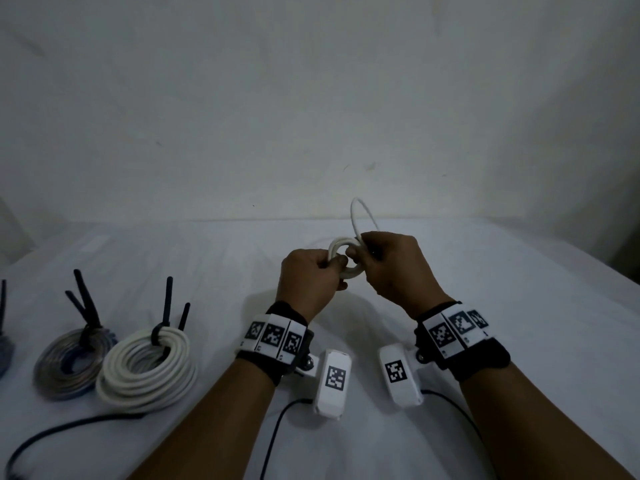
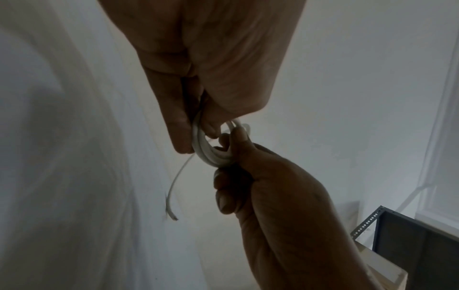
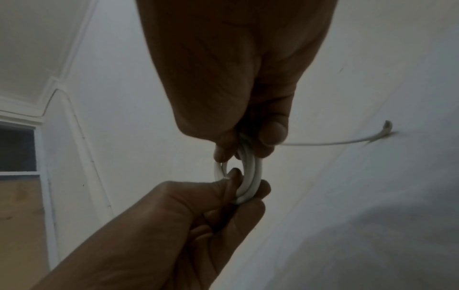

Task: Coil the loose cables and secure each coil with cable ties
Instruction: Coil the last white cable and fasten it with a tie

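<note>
Coil of thin white cable [image 1: 346,258] held up between both hands, clear of the white cloth [image 1: 450,271]; I see the left hand [image 1: 310,277] pinching the coil's near-left side, thumb on top and fingers curled under; the right hand [image 1: 391,263] clamps the opposite side, fingers curled round the strands; left wrist view shows the left thumb [image 2: 211,125] pressed inside the ring and the right fingers [image 2: 226,198] folded below it; right wrist view shows the right thumb [image 3: 273,133] over the strands with the left thumb [image 3: 231,178] hooked through the ring from below; loose tail of the cable [image 1: 360,216] arcs up and away past the right fingertips, its cut end [image 3: 387,125] free in the air; well to the left of the left fingers a bigger white coil [image 1: 145,368] lies on the cloth, bound by a black cable tie [image 1: 166,317] with its tail sticking up; touching it on its far-left side, a grey translucent coil [image 1: 69,365] with black ties [image 1: 85,306] likewise upright; another dark coil [image 1: 5,351] at the frame edge, mostly cut off, cannot tell more; black lead [image 1: 69,427] runs over the cloth near my left forearm; wrist bands with marker tags [image 1: 273,337] on both arms.
</note>
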